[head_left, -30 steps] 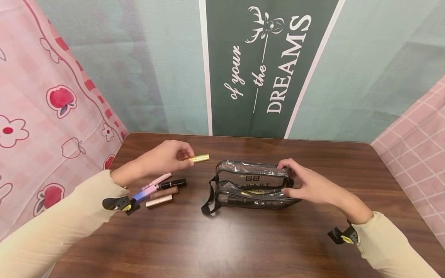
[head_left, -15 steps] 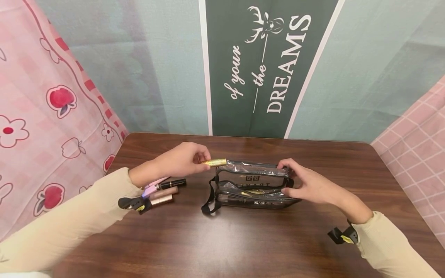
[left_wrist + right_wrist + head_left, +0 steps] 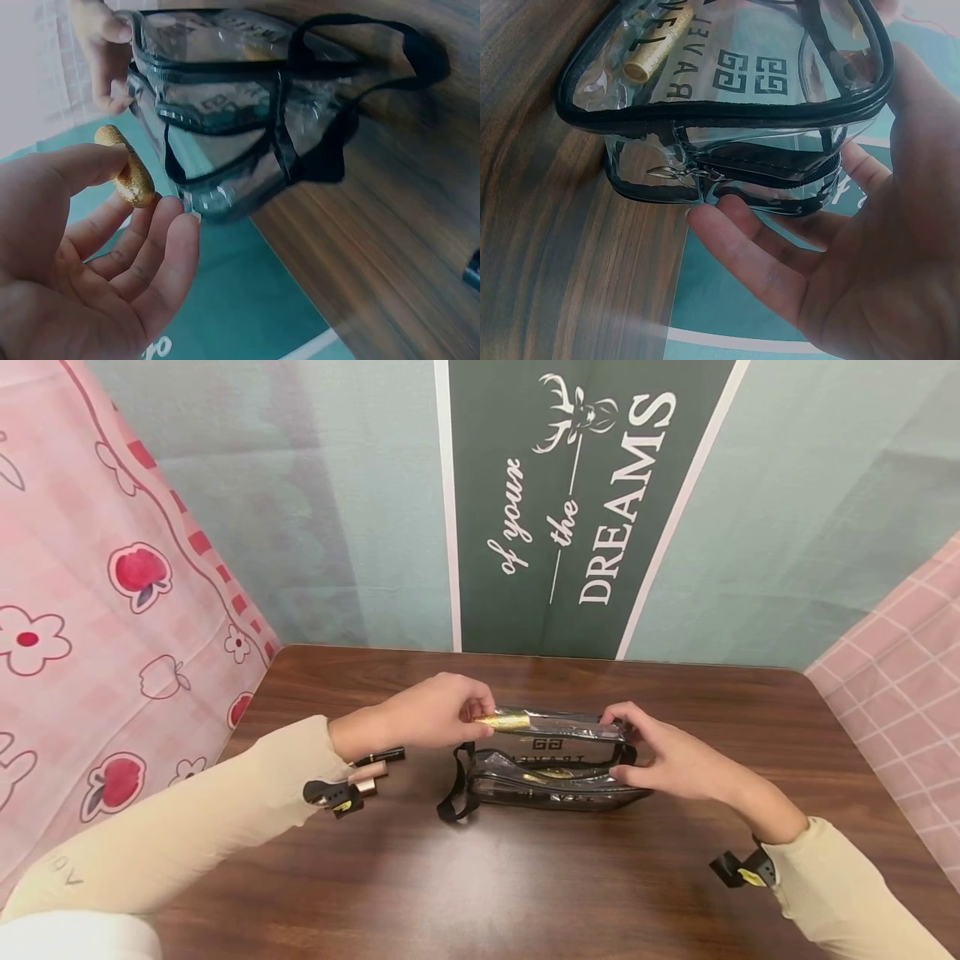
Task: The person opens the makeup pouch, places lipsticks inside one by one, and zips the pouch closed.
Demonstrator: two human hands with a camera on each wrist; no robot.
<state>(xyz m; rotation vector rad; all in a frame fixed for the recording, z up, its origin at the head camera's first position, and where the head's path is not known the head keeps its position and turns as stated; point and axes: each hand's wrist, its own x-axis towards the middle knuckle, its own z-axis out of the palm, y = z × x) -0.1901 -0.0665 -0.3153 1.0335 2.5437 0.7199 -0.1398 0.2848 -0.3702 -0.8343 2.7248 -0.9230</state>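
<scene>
My left hand [image 3: 438, 714] pinches a gold glittery cosmetic tube [image 3: 508, 722] between thumb and fingers, over the left back part of a clear toiletry bag [image 3: 577, 795]. The left wrist view shows that held gold tube [image 3: 135, 176] beside the bag's rim, the other fingers loosely bent. Black piping edges the bag, whose top is unzipped and gaping. My right hand [image 3: 667, 756] grips the bag's right end, thumb in front and fingers behind. Through the clear wall in the right wrist view, a second gold tube [image 3: 660, 45] lies inside the bag.
Left of the bag, a black tube [image 3: 384, 756] and rose-gold tubes [image 3: 367, 772] lie on the wooden table [image 3: 480, 885], partly hidden by my left wrist. A black carry strap [image 3: 452, 793] hangs from the bag's left end. Fabric drapes stand behind the table.
My left hand has carried the gold tube rightward from beside the loose cosmetics to over the bag's opening. The right hand keeps its grip on the bag, which has stayed put.
</scene>
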